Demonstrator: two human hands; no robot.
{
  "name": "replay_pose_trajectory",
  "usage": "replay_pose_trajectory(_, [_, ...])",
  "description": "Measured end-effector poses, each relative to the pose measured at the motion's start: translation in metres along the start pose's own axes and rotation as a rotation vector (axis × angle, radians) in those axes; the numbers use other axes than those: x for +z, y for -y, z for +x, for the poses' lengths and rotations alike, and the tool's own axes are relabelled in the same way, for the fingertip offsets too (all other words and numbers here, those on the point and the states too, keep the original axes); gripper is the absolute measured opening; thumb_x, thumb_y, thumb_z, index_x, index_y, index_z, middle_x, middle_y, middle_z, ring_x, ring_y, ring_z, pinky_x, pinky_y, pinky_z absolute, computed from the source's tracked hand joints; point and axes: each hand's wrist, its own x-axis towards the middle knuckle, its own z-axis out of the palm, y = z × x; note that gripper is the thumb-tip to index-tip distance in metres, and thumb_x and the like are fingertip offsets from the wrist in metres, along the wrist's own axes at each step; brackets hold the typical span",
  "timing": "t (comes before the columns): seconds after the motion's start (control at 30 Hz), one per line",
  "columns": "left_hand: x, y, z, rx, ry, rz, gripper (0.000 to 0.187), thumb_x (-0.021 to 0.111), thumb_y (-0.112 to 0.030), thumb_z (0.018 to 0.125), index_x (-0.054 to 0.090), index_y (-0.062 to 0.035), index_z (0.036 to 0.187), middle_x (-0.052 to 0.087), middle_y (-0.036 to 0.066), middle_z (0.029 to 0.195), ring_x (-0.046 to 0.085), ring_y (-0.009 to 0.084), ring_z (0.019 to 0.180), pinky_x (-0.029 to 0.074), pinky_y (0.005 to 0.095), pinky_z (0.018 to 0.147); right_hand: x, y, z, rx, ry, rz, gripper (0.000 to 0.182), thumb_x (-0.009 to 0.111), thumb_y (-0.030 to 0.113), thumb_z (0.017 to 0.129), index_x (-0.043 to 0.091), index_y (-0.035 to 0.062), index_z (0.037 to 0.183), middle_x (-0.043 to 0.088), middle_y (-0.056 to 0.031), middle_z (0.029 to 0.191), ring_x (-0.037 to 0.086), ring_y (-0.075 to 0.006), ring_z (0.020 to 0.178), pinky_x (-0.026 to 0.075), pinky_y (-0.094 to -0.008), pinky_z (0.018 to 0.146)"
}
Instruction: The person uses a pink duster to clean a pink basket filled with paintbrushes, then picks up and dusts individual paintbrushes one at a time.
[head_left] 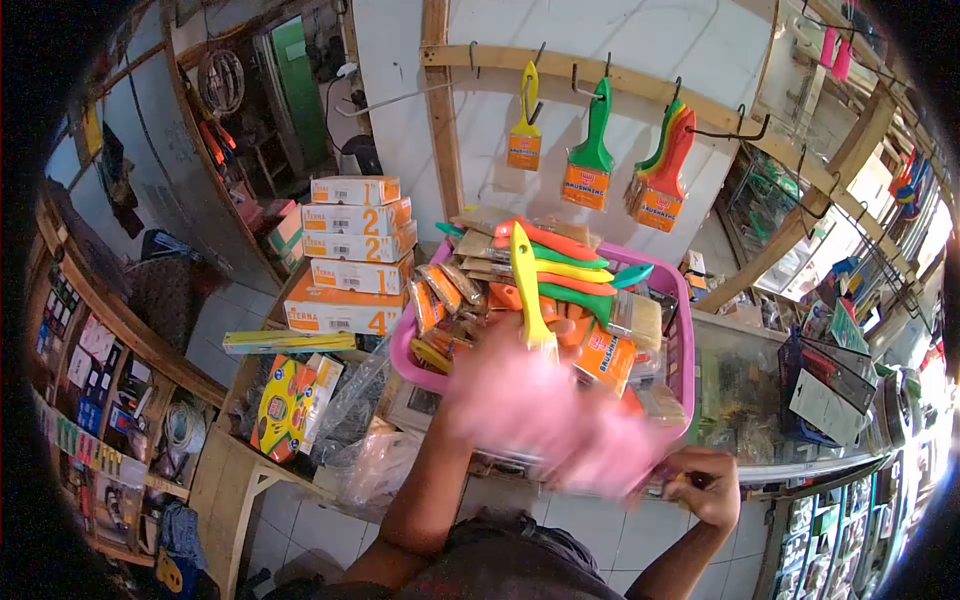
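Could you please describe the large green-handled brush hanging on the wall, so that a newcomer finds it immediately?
Above the pink basket, a wooden rail crosses the white wall. The green brush hangs from it, handle up, with an orange label. Its handle shows plain green, between a smaller yellow brush at left and a red-fronted, mixed-colour bunch at right.

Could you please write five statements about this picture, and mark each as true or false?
1. The stack of boxes stands left of the pink basket. True.
2. The largest box tops the stack. False: the largest box is at the bottom.
3. The hanging green brush is between the hanging yellow brush and the hanging red brush. True.
4. The right hand is inside the basket. False: the right hand is outside.
5. A blurred pink thing extends toward the right hand. True.
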Motion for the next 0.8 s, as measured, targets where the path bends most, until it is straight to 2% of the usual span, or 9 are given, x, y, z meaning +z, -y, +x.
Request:
replay_pose_trajectory(0.03, [0.003, -0.001, 0.000, 0.009, -0.040, 0.034, 0.057, 0.065, -0.032, 0.098, 0.039, -0.0074, 0.143, 0.056, 0.013, 0.136, 0.061, 0.0359, 0.118, 0.057, 0.0545, 0.091, -0.001, 0.002, 0.004, -0.106, 0.117, -0.070, 0.027, 0.081, 0.000, 0.074, 0.071, -0.0093, 0.097, 0.068, -0.0141, 0.083, 0.065, -0.0151, 0.065, 0.050, -0.0256, 0.054])
replay_pose_trajectory(0.17, [-0.030, 0.005, -0.002, -0.055, -0.037, 0.101, 0.057, 0.066, -0.027, 0.097, 0.040, -0.0091, 0.144, 0.055, 0.014, 0.138, 0.056, 0.0328, 0.126, 0.055, 0.0509, 0.095, 0.012, 0.005, -0.003, 0.220, -0.278, 0.272, 0.036, 0.086, 0.006, 0.070, 0.072, -0.0054, 0.102, 0.069, -0.0136, 0.083, 0.066, -0.0156, 0.072, 0.053, -0.0301, 0.066])
replay_pose_trajectory(0.33, [-0.006, -0.002, 0.004, -0.009, 0.085, -0.051, 0.066, 0.066, -0.026, 0.095, 0.034, -0.0082, 0.150, 0.051, 0.013, 0.141, 0.056, 0.0302, 0.123, 0.053, 0.0516, 0.098, -0.003, 0.006, 0.003, -0.081, 0.165, -0.134, 0.031, 0.081, 0.006, 0.080, 0.068, -0.0045, 0.106, 0.071, -0.0101, 0.090, 0.066, -0.0162, 0.079, 0.053, -0.0282, 0.071])
replay_pose_trajectory(0.47, [-0.005, 0.000, 0.005, 0.006, 0.020, -0.042, 0.064, 0.069, -0.037, 0.094, 0.041, -0.0061, 0.142, 0.054, 0.016, 0.139, 0.058, 0.0314, 0.124, 0.053, 0.0523, 0.100, 0.012, 0.002, 0.001, 0.214, -0.315, 0.265, 0.031, 0.086, 0.010, 0.074, 0.074, -0.0014, 0.100, 0.073, -0.0093, 0.088, 0.064, -0.0124, 0.078, 0.051, -0.0283, 0.071])
replay_pose_trajectory(0.53, [-0.007, 0.006, 0.016, -0.094, -0.115, 0.656, 0.064, 0.068, -0.035, 0.095, 0.039, -0.0046, 0.143, 0.054, 0.017, 0.139, 0.058, 0.0317, 0.125, 0.052, 0.0528, 0.101, 0.006, -0.011, -0.001, -0.010, -0.134, 0.062, 0.026, 0.084, 0.009, 0.077, 0.070, -0.0031, 0.095, 0.070, -0.0079, 0.083, 0.062, -0.0120, 0.071, 0.050, -0.0270, 0.064])
replay_pose_trajectory(0.6, [0.001, -0.002, 0.003, 0.004, 0.047, -0.094, 0.061, 0.068, -0.031, 0.096, 0.040, -0.0039, 0.143, 0.053, 0.017, 0.140, 0.058, 0.0303, 0.125, 0.051, 0.0513, 0.103, 0.004, -0.012, 0.003, -0.194, 0.075, -0.017, 0.022, 0.082, 0.009, 0.080, 0.069, -0.0031, 0.093, 0.068, -0.0079, 0.081, 0.060, -0.0118, 0.065, 0.049, -0.0259, 0.060])
replay_pose_trajectory(0.63, [-0.007, -0.002, 0.006, -0.022, 0.093, -0.104, 0.058, 0.065, -0.028, 0.098, 0.039, -0.0042, 0.144, 0.050, 0.018, 0.144, 0.057, 0.0328, 0.127, 0.050, 0.0530, 0.104, 0.005, -0.014, 0.002, -0.107, -0.012, 0.049, 0.024, 0.082, 0.008, 0.079, 0.070, -0.0035, 0.096, 0.069, -0.0069, 0.082, 0.060, -0.0107, 0.067, 0.048, -0.0255, 0.061])
replay_pose_trajectory(0.67, [-0.006, -0.008, 0.005, 0.146, 0.090, 0.394, 0.057, 0.064, -0.026, 0.098, 0.039, -0.0046, 0.145, 0.050, 0.017, 0.144, 0.056, 0.0324, 0.127, 0.049, 0.0531, 0.104, 0.007, -0.018, -0.002, -0.017, -0.098, 0.116, 0.027, 0.082, 0.007, 0.078, 0.071, -0.0039, 0.100, 0.070, -0.0060, 0.083, 0.059, -0.0096, 0.069, 0.048, -0.0251, 0.062])
replay_pose_trajectory(0.8, [-0.022, 0.008, 0.002, 0.029, 0.005, -0.075, 0.060, 0.066, -0.019, 0.097, 0.038, -0.0073, 0.148, 0.054, 0.012, 0.140, 0.058, 0.0241, 0.125, 0.051, 0.0452, 0.102, 0.011, -0.001, -0.002, 0.138, -0.211, 0.248, 0.030, 0.082, 0.009, 0.081, 0.069, -0.0058, 0.104, 0.067, -0.0038, 0.082, 0.057, -0.0071, 0.070, 0.046, -0.0232, 0.061])
